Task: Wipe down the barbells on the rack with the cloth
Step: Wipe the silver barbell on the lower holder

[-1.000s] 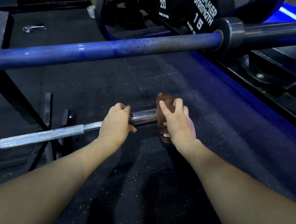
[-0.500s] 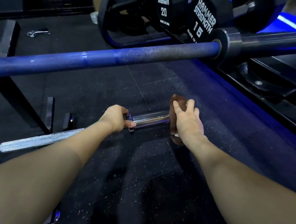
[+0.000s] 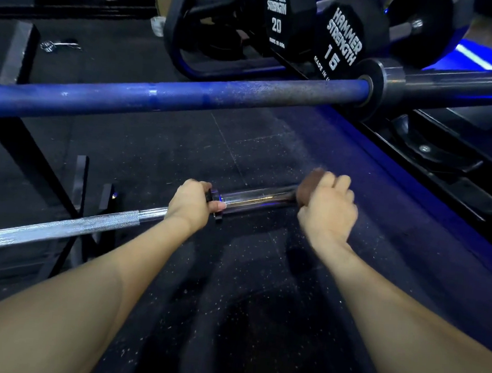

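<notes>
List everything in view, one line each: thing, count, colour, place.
Chrome barbell: 1, silver, low, crossing from the left edge to the hands.
Blue barbell: 1, blue shaft with dark sleeve, above and beyond the chrome one.
Cloth: 1, brown, wrapped on the chrome barbell's sleeve end.
Dumbbells: 2 readable, black, marked 20 and 15, top centre.
Floor: 1, black speckled, below everything.
Left hand: 1, grips the chrome barbell at its collar.
Right hand: 1, grips the cloth.

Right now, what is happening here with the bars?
A person is wiping the chrome barbell. The left hand grips it at the collar, steadying it, while the right hand holds a brown cloth wrapped around the smooth sleeve near its end. The blue barbell above, dusted with white specks, is untouched at this moment.
</notes>
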{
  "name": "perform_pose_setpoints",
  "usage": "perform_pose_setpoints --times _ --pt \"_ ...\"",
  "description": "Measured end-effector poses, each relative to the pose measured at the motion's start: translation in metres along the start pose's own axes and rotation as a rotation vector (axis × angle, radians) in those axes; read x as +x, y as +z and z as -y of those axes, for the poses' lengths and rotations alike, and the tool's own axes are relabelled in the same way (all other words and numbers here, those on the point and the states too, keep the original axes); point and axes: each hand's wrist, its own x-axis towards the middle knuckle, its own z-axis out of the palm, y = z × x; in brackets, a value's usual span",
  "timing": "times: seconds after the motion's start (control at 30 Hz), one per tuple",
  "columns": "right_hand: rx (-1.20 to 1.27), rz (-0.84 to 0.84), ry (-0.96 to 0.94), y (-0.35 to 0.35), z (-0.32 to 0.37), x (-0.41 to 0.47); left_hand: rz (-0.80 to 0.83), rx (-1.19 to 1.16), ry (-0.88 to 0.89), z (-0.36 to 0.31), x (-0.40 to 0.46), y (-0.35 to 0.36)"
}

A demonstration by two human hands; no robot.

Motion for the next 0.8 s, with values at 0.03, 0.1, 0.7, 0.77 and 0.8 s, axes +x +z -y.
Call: perform_pose_setpoints --times 0.03,0.1,0.7,0.77,0.8 --pt "0.027 -0.007 -0.044 -0.002 0.009 -0.003 0.004 -0.008 -0.004 0.0 0.0 0.0" --pt "0.072 -0.051 -0.182 0.002 0.037 -0.01 0.008 -0.032 -0.013 0.002 -0.001 -0.001" --pt "0.111 0.298 -0.464 0.021 0.028 -0.006 -0.226 0.119 0.264 0.011 -0.022 0.007" --pt "0.041 0.293 -0.411 0.018 0.019 -0.001 -0.22 0.199 0.308 0.013 -0.028 0.01" --pt "-0.019 0.281 -0.411 0.018 0.018 0.0 -0.199 0.221 0.304 0.014 -0.029 0.011"
